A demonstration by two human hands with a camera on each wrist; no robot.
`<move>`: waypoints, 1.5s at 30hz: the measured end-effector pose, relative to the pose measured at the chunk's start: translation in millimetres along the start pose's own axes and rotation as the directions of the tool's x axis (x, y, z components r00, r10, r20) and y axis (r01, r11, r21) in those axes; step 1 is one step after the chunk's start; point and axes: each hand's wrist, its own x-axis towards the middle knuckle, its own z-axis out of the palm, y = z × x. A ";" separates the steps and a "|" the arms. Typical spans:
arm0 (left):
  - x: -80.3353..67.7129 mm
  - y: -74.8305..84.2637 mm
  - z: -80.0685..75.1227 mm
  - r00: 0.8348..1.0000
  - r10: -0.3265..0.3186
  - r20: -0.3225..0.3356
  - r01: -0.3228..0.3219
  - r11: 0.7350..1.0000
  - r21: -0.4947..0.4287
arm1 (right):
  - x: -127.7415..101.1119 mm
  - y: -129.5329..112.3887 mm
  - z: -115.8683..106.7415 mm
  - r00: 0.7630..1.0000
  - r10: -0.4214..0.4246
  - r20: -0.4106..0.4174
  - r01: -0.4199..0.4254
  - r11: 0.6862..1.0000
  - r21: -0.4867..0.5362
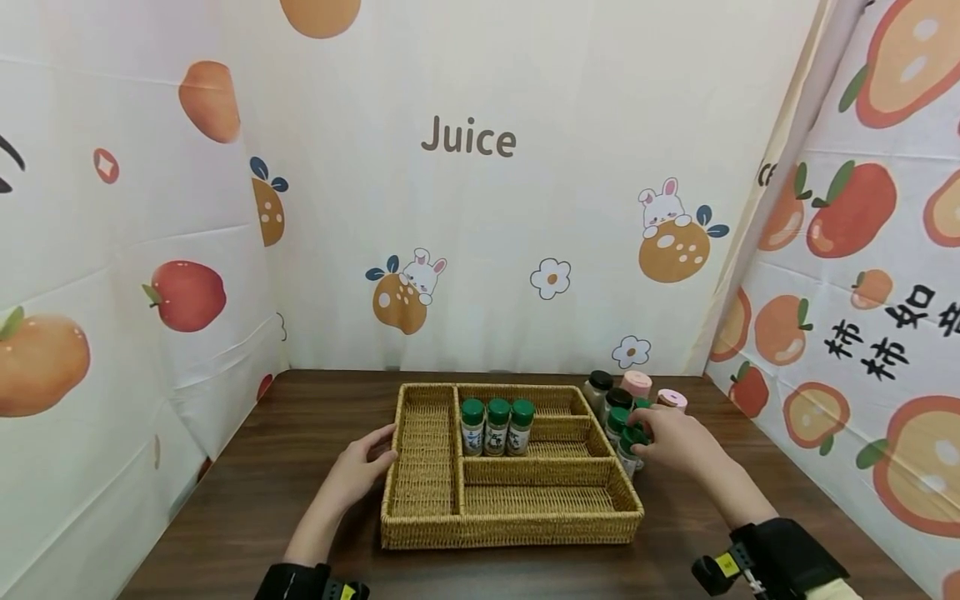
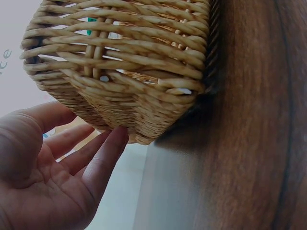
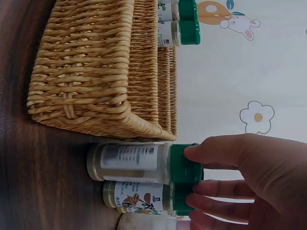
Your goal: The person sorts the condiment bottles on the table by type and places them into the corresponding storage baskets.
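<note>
A wicker basket (image 1: 513, 530) with several compartments sits on the table. Three green-capped spice jars (image 1: 496, 427) stand in a row in its middle right compartment. At the basket's left side is my left hand (image 1: 356, 469), its fingertips (image 2: 117, 136) touching the woven wall and its fingers loosely bent. My right hand (image 1: 681, 444) is just right of the basket, where it pinches the green cap of a spice jar (image 3: 132, 163) between thumb and fingers. That jar stands upright on the table. Its fingers also lie against a second green-capped jar (image 3: 139, 195) beside it.
Black-capped jars (image 1: 599, 385) and pink-lidded jars (image 1: 637, 382) stand behind my right hand, close to the basket's right rim. A printed cloth (image 1: 480, 217) hangs behind the table (image 1: 315, 400), with more cloth along both sides.
</note>
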 end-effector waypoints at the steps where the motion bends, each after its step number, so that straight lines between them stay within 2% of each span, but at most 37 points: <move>1: 0.0 0.0 0.1 1.000 -0.001 0.000 0.001 1.000 -0.001 | -1.5 -0.4 0.1 1.000 0.006 0.010 -0.006 1.000 0.005; 7: 0.1 -0.4 0.1 1.000 -0.004 -0.004 0.004 1.000 -0.001 | -6.9 2.5 -0.9 0.999 -0.035 0.026 0.036 0.999 -0.003; 14: -0.5 -0.7 -0.3 1.000 -0.005 -0.005 0.005 1.000 0.004 | -3.2 5.5 4.6 0.978 -0.209 0.030 0.210 0.975 -0.066; 20: -0.6 1.4 -0.4 1.000 0.005 0.003 -0.005 1.000 0.015 | -4.8 4.0 0.7 0.986 -0.164 0.017 0.165 0.985 -0.051; 25: -1.2 4.3 -1.8 1.000 0.009 -0.003 -0.009 1.000 0.016 | -3.9 -2.5 -9.8 0.990 -0.128 -0.065 0.123 0.990 -0.067; 33: -1.6 2.1 -1.1 1.000 0.005 -0.005 -0.005 1.000 0.008 | 1.9 -16.1 -27.4 0.978 -0.122 -0.167 0.098 0.985 -0.145; 38: -1.1 2.7 -0.5 1.000 -0.004 -0.005 0.004 1.000 0.007 | 3.8 -22.4 -36.0 0.977 -0.108 -0.185 0.081 0.985 -0.151; 45: -1.5 3.9 0.7 1.000 -0.008 -0.004 0.007 1.000 -0.003 | 12.8 -36.5 -37.6 0.973 -0.139 -0.183 0.122 0.988 -0.097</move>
